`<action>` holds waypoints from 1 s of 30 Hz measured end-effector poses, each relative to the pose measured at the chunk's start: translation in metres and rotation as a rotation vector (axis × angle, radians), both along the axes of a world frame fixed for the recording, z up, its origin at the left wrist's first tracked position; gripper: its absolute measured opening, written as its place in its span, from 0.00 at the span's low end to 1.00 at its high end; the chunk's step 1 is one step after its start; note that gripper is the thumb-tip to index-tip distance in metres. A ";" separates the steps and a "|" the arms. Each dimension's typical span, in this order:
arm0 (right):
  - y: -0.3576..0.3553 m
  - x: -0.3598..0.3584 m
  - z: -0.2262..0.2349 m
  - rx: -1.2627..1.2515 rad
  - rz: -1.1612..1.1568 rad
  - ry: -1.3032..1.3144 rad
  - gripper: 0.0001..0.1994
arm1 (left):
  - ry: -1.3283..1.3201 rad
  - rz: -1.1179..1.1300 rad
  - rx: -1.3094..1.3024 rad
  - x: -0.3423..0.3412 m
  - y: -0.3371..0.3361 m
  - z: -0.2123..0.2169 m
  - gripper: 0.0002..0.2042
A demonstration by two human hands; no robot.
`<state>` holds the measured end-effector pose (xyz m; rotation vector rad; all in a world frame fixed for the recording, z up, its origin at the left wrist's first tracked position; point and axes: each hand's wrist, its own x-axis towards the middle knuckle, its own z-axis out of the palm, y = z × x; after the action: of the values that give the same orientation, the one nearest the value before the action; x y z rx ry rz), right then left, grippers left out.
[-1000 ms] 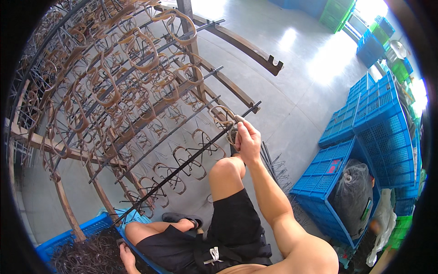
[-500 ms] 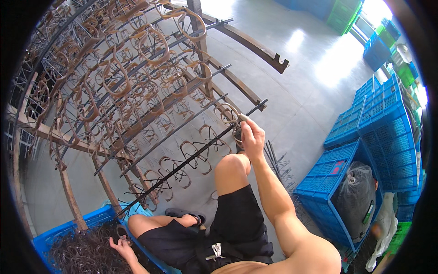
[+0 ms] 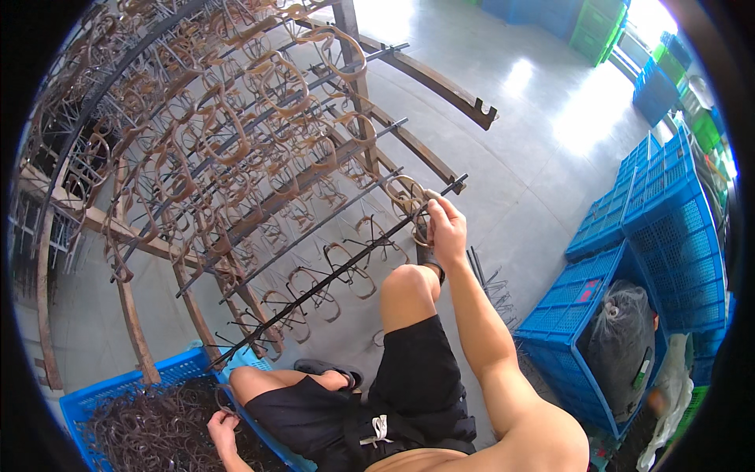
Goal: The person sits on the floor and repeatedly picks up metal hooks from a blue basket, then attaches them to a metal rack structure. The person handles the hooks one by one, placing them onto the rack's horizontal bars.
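Fingers of my right hand (image 3: 447, 228) pinch a brown eyeglass frame (image 3: 406, 195) at the far right end of a black hanging rod (image 3: 346, 271). Several more eyeglass frames (image 3: 346, 253) hang along this rod. My left hand (image 3: 224, 431) is low at the left, beside my knee and above a blue crate (image 3: 177, 363). Between its fingertips is a dark, curved eyeglass frame (image 3: 227, 408), seen only in part. Heaped in the crate are dark, thin, curved pieces (image 3: 149, 429), too tangled to tell one from another.
A brown metal rack (image 3: 409, 145) at the left carries rods loaded with brown eyeglass frames (image 3: 224, 130). Blue crates (image 3: 570, 315) stand at the right, one holding a grey plastic bag (image 3: 617, 330). Loose black rods (image 3: 495, 291) lie on the floor beyond my right arm.
The whole view has shifted slightly, so the rack appears further right. My left hand has turned and closed more around its frame. My right hand stays at the rod's end.
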<state>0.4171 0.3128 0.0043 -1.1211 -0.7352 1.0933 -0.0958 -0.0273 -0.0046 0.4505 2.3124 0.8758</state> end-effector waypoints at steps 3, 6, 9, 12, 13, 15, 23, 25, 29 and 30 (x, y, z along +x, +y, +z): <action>-0.008 -0.003 0.010 -0.096 -0.035 -0.194 0.14 | 0.132 0.007 0.104 -0.005 -0.019 0.020 0.11; -0.042 -0.036 0.021 0.142 -0.368 -1.019 0.16 | 0.178 0.074 0.173 0.062 0.005 0.094 0.12; -0.107 -0.098 0.044 0.363 0.005 -0.946 0.12 | 0.150 0.007 0.274 0.126 0.025 0.117 0.11; -0.169 -0.144 0.064 0.288 0.895 -0.279 0.10 | 0.384 -0.335 0.442 0.189 0.060 0.101 0.07; -0.189 -0.156 0.072 0.239 0.946 -0.173 0.13 | 0.378 -0.327 0.509 0.207 0.067 0.096 0.06; -0.205 -0.168 0.057 0.312 0.807 -0.349 0.18 | 0.309 -0.335 0.620 0.233 0.077 0.094 0.05; -0.107 -0.092 0.005 0.272 0.136 0.110 0.11 | 0.050 -0.699 0.785 0.251 0.086 0.078 0.18; -0.079 -0.081 -0.008 0.187 -0.029 0.155 0.12 | -0.160 -0.757 0.660 0.241 0.082 0.067 0.20; -0.048 -0.088 -0.009 0.015 -0.151 0.185 0.11 | -0.003 -0.778 0.429 0.226 0.067 0.059 0.12; -0.047 -0.089 -0.013 0.021 -0.123 0.218 0.11 | 0.118 -0.739 0.437 0.224 0.064 0.056 0.09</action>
<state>0.3285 0.2656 -0.0086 -0.9974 -0.4989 1.0802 0.1284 0.0364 0.0518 1.4573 1.7949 0.9647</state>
